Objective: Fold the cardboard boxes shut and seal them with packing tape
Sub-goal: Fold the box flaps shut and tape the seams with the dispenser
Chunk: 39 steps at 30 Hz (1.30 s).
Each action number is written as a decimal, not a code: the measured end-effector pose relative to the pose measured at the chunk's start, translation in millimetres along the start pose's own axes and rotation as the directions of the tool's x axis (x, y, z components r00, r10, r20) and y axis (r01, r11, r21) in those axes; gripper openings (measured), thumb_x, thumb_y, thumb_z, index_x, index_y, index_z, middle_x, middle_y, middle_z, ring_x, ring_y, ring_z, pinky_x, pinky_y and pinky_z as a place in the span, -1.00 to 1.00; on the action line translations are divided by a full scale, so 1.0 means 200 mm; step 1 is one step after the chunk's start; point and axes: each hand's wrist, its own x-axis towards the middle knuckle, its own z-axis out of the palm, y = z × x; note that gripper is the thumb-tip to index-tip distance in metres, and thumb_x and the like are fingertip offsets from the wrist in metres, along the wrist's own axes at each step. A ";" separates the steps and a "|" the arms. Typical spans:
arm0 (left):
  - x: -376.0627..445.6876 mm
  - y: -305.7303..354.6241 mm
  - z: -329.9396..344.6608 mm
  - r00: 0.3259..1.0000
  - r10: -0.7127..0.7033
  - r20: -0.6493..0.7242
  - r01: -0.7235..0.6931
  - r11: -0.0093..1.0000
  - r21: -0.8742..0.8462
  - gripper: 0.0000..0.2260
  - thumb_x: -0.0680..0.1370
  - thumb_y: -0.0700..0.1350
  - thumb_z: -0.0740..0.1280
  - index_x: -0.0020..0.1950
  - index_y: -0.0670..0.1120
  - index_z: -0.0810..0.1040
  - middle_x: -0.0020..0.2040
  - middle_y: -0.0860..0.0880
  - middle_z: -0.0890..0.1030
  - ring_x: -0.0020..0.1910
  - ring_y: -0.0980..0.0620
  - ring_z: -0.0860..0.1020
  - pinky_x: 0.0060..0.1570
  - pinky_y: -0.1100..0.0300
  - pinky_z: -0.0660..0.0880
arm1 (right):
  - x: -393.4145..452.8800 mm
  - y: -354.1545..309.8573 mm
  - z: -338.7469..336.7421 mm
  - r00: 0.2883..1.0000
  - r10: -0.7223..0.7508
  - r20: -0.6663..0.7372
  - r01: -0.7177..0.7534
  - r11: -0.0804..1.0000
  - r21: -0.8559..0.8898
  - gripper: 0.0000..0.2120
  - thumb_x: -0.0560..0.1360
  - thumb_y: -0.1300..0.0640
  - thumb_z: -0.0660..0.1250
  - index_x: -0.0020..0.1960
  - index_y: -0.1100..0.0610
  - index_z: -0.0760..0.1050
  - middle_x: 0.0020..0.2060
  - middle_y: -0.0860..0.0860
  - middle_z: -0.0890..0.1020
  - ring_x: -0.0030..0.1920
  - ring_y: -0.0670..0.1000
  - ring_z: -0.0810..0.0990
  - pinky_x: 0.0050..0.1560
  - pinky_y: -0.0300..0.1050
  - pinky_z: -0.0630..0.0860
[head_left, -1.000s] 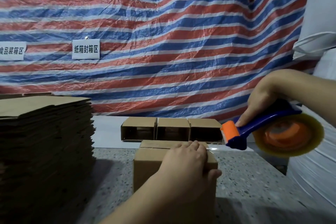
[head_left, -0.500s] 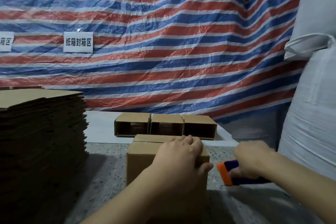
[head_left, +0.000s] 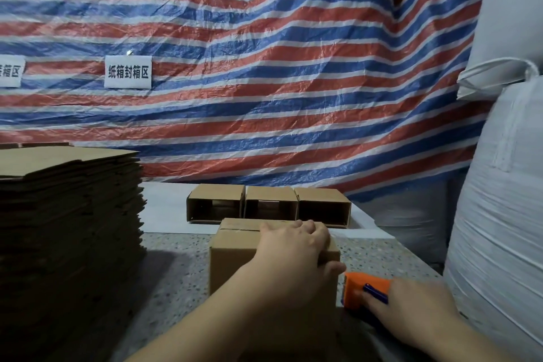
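- Head view: the cardboard box stands upright on the speckled table, directly under the left hand. Its top flaps are folded down.
- The left hand lies palm-down across the top right part of the box. Fingers are bent over the far top edge; the thumb hooks over the near right corner. The hand holds the box steady.
- The tape dispenser sits just right of the left thumb, with its orange head against the lower right side of the box.
- The right hand grips the tape dispenser from behind. The forefinger lies extended along the blue handle; the remaining fingers wrap the handle out of sight.
- The tape roll is hidden behind the right hand.
- Beyond the left hand's fingertips, three open boxes lie on their sides in a row, touching one another, openings toward the camera. They rest on a white sheet.
- Well left of the left hand, a tall stack of flat cardboard stands on the table.
- Right of the right hand, a large white sack rises past the table edge.
- Behind everything hangs a striped tarpaulin bearing a white label.
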 end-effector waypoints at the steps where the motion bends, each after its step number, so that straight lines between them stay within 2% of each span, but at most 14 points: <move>1: 0.00 0.00 0.00 1.000 -0.002 0.003 0.002 1.000 -0.005 -0.38 0.59 0.31 0.08 0.57 0.04 0.11 0.56 0.00 0.24 0.54 -0.05 0.17 0.41 -0.32 0.12 | 0.01 -0.02 -0.05 0.998 -0.012 -0.063 0.014 0.999 0.032 -0.23 0.40 -0.61 -0.12 0.05 -0.06 0.54 0.02 -0.08 0.66 0.03 -0.04 0.61 0.06 -0.04 0.48; 3: 0.00 0.01 0.00 1.000 -0.014 -0.005 0.014 1.000 -0.021 -0.38 0.59 0.31 0.10 0.55 0.02 0.15 0.54 -0.01 0.28 0.53 -0.04 0.21 0.41 -0.29 0.14 | 0.03 -0.07 -0.13 0.985 -0.035 -0.168 0.090 0.939 0.332 -0.26 0.45 -0.53 -0.19 -0.07 -0.01 0.52 -0.14 -0.06 0.65 -0.10 -0.06 0.61 -0.07 -0.02 0.51; 6: 0.00 0.01 -0.01 1.000 -0.025 -0.017 0.025 1.000 0.000 -0.40 0.59 0.29 0.14 0.51 -0.03 0.20 0.51 -0.03 0.32 0.51 -0.04 0.25 0.40 -0.24 0.20 | 0.05 -0.19 -0.23 0.996 -0.001 0.092 -0.079 0.486 0.870 -0.33 0.56 -0.43 -0.03 -0.06 0.11 0.58 -0.17 0.07 0.68 -0.16 0.04 0.66 -0.04 0.04 0.59; 8: 0.00 0.01 -0.01 1.000 -0.018 -0.008 0.018 0.999 0.038 -0.42 0.61 0.26 0.14 0.52 -0.04 0.20 0.54 -0.04 0.27 0.53 -0.05 0.21 0.40 -0.25 0.21 | 0.05 -0.25 -0.26 0.928 -0.087 0.363 -0.344 0.173 0.923 -0.32 0.57 -0.42 0.06 0.06 0.18 0.57 -0.06 0.16 0.69 -0.08 0.11 0.68 0.03 0.04 0.58; 11: -0.01 0.01 0.00 1.000 -0.003 -0.019 0.004 0.999 0.047 -0.45 0.61 0.26 0.14 0.49 -0.04 0.24 0.53 -0.04 0.28 0.51 -0.06 0.24 0.37 -0.25 0.26 | 0.06 -0.28 -0.26 0.899 -0.145 0.414 -0.421 -0.027 0.906 -0.43 0.59 -0.30 0.21 0.09 0.24 0.55 -0.15 0.16 0.64 -0.22 0.09 0.60 -0.14 -0.04 0.51; 16: -0.01 0.00 0.01 0.998 0.014 -0.059 -0.012 1.000 0.027 -0.47 0.60 0.28 0.13 0.43 -0.02 0.30 0.44 -0.05 0.38 0.43 -0.08 0.34 0.31 -0.23 0.31 | 0.05 -0.29 -0.26 0.917 -0.128 0.379 -0.394 -0.129 0.910 -0.73 0.63 0.05 0.29 0.11 0.25 0.59 -0.19 0.17 0.59 -0.19 0.12 0.54 -0.17 -0.07 0.42; 21: 0.00 -0.01 0.01 0.999 0.004 -0.042 -0.003 1.000 0.019 -0.44 0.58 0.31 0.13 0.47 0.02 0.27 0.52 -0.15 0.24 0.46 -0.19 0.26 0.35 -0.24 0.29 | -0.02 -0.34 -0.20 0.906 -0.140 0.400 -0.420 -0.177 0.890 -0.63 0.61 -0.11 0.31 0.02 0.19 0.67 -0.17 0.19 0.71 -0.09 0.16 0.62 -0.02 0.04 0.52; 25: -0.01 -0.02 0.02 0.997 -0.004 -0.076 0.007 0.999 0.048 -0.46 0.57 0.35 0.12 0.38 0.02 0.33 0.28 -0.10 0.47 0.27 -0.14 0.43 0.27 -0.14 0.38 | -0.08 -0.36 -0.15 0.884 -0.174 0.433 -0.465 -0.235 0.854 -0.55 0.57 -0.17 0.30 -0.15 0.17 0.75 -0.12 0.27 0.73 0.07 0.29 0.64 0.07 0.17 0.56; 27: -0.01 -0.01 0.02 0.995 -0.007 -0.100 0.013 0.998 0.058 -0.44 0.57 0.35 0.11 0.40 0.00 0.31 0.29 -0.10 0.48 0.28 -0.13 0.43 0.28 -0.14 0.38 | -0.08 -0.37 -0.15 0.917 -0.112 0.382 -0.397 -0.176 0.901 -0.59 0.62 -0.11 0.25 0.04 0.20 0.69 -0.03 0.27 0.70 0.08 0.25 0.62 0.10 0.13 0.54; 30: -0.01 0.00 0.00 0.995 -0.041 -0.096 0.043 0.999 0.015 -0.39 0.54 0.37 0.17 0.38 -0.07 0.33 0.25 -0.09 0.50 0.22 -0.10 0.47 0.24 -0.08 0.44 | -0.06 -0.35 -0.14 0.995 0.043 0.092 -0.090 -0.047 0.995 -0.63 0.69 -0.07 0.13 0.35 0.11 0.48 0.20 0.11 0.59 0.20 0.13 0.55 0.17 0.07 0.52; 33: 0.01 -0.02 -0.07 0.997 -0.061 -0.039 0.057 0.995 -0.079 -0.46 0.49 0.35 0.29 0.23 -0.05 0.46 0.07 -0.03 0.49 -0.03 0.01 0.47 -0.03 0.13 0.48 | -0.09 -0.37 -0.14 0.993 -0.121 0.011 -0.014 -0.021 1.000 -0.48 0.64 -0.25 -0.06 0.51 -0.12 0.34 0.45 -0.03 0.44 0.44 0.04 0.40 0.33 0.01 0.44; 35: 0.02 -0.04 -0.12 0.999 -0.042 0.006 0.042 0.985 -0.169 -0.53 0.45 0.32 0.35 0.13 -0.03 0.52 0.00 0.02 0.49 -0.12 0.08 0.47 -0.18 0.23 0.42 | -0.12 -0.40 -0.12 0.980 -0.178 0.083 -0.095 -0.056 0.994 -0.41 0.55 -0.34 -0.08 0.46 -0.18 0.39 0.28 -0.14 0.62 0.22 -0.16 0.60 0.04 -0.21 0.58; 37: 0.01 -0.08 -0.14 0.999 -0.029 0.036 0.038 0.962 -0.269 -0.53 0.41 0.33 0.39 0.10 0.00 0.55 -0.01 0.06 0.51 -0.11 0.10 0.48 -0.18 0.25 0.47 | -0.14 -0.41 -0.10 0.978 -0.168 0.124 -0.140 -0.084 0.987 -0.42 0.44 -0.38 -0.08 0.22 -0.17 0.51 -0.15 -0.28 0.72 -0.16 -0.34 0.66 -0.23 -0.34 0.52; 39: 0.00 -0.13 -0.15 0.998 -0.069 0.004 0.065 0.906 -0.418 -0.47 0.40 0.36 0.38 0.21 0.05 0.51 0.10 0.10 0.50 -0.01 0.12 0.49 -0.05 0.21 0.52 | -0.16 -0.42 -0.09 0.970 -0.178 0.166 -0.184 -0.088 0.979 -0.47 0.38 -0.41 -0.08 0.07 -0.21 0.51 -0.27 -0.29 0.67 -0.17 -0.33 0.62 -0.03 -0.25 0.50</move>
